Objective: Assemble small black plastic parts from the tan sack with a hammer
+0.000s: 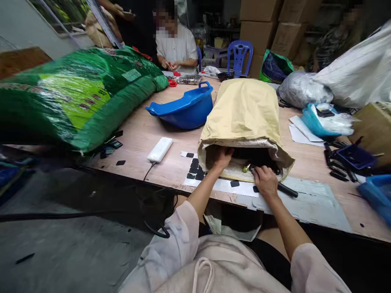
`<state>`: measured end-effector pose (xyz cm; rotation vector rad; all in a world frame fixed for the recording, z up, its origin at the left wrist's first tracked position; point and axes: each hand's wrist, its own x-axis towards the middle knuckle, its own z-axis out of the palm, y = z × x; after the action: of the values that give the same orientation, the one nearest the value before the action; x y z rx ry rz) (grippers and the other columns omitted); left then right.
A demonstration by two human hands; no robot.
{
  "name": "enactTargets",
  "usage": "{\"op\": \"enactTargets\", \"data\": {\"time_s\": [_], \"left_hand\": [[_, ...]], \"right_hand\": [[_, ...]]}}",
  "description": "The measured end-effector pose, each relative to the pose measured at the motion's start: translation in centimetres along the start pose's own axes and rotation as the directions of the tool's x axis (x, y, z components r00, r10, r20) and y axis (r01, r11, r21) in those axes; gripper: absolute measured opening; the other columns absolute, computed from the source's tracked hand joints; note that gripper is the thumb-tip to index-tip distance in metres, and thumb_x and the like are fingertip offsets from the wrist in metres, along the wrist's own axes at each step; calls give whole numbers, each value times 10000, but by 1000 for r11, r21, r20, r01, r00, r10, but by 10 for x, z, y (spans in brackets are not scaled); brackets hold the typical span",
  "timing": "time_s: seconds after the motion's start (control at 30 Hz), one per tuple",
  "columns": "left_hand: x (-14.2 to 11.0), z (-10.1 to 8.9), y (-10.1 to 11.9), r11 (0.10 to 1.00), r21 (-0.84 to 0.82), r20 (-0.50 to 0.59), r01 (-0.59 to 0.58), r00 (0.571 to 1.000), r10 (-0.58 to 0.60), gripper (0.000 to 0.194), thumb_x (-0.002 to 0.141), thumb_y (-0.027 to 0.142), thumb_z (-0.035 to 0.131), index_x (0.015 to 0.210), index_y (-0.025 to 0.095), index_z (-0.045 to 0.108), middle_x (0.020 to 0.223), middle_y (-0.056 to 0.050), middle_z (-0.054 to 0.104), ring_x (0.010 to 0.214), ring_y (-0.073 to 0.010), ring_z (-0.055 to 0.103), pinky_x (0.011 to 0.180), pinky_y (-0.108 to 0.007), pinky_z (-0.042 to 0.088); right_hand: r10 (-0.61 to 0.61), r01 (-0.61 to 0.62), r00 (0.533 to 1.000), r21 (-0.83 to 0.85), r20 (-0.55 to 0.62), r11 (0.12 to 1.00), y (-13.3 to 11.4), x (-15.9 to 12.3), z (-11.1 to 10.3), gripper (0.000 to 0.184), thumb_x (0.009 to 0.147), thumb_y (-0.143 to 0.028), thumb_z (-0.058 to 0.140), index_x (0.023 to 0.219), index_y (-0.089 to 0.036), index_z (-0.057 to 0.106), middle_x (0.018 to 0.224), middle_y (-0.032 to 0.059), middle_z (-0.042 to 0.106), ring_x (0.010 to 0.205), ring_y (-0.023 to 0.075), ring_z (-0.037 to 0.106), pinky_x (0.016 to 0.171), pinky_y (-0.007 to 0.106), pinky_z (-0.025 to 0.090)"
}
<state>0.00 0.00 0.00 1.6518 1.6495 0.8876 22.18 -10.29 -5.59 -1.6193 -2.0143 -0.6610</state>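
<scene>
A tan paper sack (244,114) lies on its side on the wooden table (143,134), its open mouth facing me. My left hand (222,158) reaches into the dark mouth with its fingers hidden inside. At the sack's lower lip, my right hand (265,181) is closed around a black-handled tool (287,189) that has a green part (245,169) near its tip. A white sheet with black rectangular pads (195,169) lies just left of the sack's mouth.
A blue plastic tub (185,110) and a white power bank (160,149) with its cable sit left of the sack. A big green sack (76,93) fills the left. Blue trays (354,156) and black parts lie at right. Another person (176,47) sits across the table.
</scene>
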Motion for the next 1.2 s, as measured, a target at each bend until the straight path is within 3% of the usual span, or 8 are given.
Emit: {"op": "enactTargets", "data": {"time_s": [0.03,0.1,0.2,0.23,0.33,0.57,0.93,1.2], "left_hand": [[-10,0,-4,992,-14,79,-124,989,125,217,976,292,663,1125,149,727,1100,-108,765,1007,-232,712,899,-316,549],[-27,0,-13,946,-34,211,-324,922,323,203,934,279,711,1111,181,736,1074,-76,762,985,-215,706,895,-301,548],[-44,-1,-25,852,-4,376,-523,789,486,174,884,250,754,1053,208,756,1029,-52,746,997,-216,689,918,-303,541],[-46,0,-28,837,23,404,-546,771,492,165,878,244,756,1040,215,762,1022,-48,738,1012,-219,683,930,-307,537],[-47,4,-35,851,74,415,-520,792,448,174,875,255,756,1047,240,777,1031,-37,722,1031,-217,676,942,-305,530],[-40,16,-45,908,-11,385,-419,836,390,282,796,241,830,1075,240,798,1041,-21,721,993,-197,682,925,-288,527],[-42,16,-46,916,-27,357,-399,853,382,246,787,241,829,1033,246,812,1022,-22,726,987,-203,684,912,-294,527],[-39,13,-47,937,-72,360,-343,867,345,230,756,208,852,982,216,810,977,-25,720,963,-202,679,888,-294,529]], "right_hand": [[5,-5,1000,9,5,1000,0,0,0,254,1041,-324,552,965,-186,752,832,64,638,799,207,489,739,323,349],[13,-14,1000,22,13,1000,0,0,0,257,1043,-325,546,978,-186,752,839,67,641,798,207,488,735,325,344],[23,-24,999,32,23,999,0,0,1,252,1040,-318,544,984,-188,753,834,66,641,790,207,487,733,327,344],[27,-28,999,29,25,999,1,0,1,250,1039,-317,545,982,-191,753,829,65,640,786,207,487,733,327,345],[30,-30,999,16,23,999,2,1,0,243,1035,-318,553,975,-194,753,819,60,640,785,206,490,735,327,354],[17,-18,1000,38,23,999,2,2,-1,240,1035,-304,551,991,-185,755,822,61,641,777,200,480,734,327,362],[23,-24,1000,50,14,998,2,1,0,251,1037,-303,537,1000,-185,756,823,63,638,772,201,471,744,329,360],[69,-76,992,59,103,995,-1,2,-2,244,1031,-305,538,1036,-210,762,875,74,671,807,209,497,755,337,363]]}}
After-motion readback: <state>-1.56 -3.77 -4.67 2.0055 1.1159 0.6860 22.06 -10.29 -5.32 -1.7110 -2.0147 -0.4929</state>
